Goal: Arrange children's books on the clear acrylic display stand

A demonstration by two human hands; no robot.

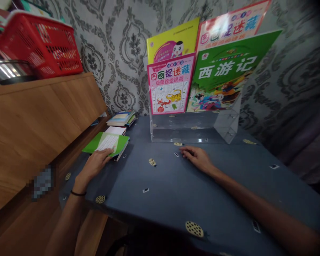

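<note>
My left hand is at the near edge of a green book with a pale label panel, its fingers over the cover and the thumb by the edge. The book lies on top of other books at the table's left side. My right hand rests on the cloth, fingers loosely curled together, with nothing visible in them. Just behind it stands a clear acrylic book rack. The rack bears a pink picture book, a green book with Chinese characters, a yellow book and another pink-edged book.
Another pile of books lies at the back left against the wall. A blue-grey cloth with pineapple prints covers the table. To the left, a wooden cabinet carries a red basket and a metal pot. A dark curtain hangs at right.
</note>
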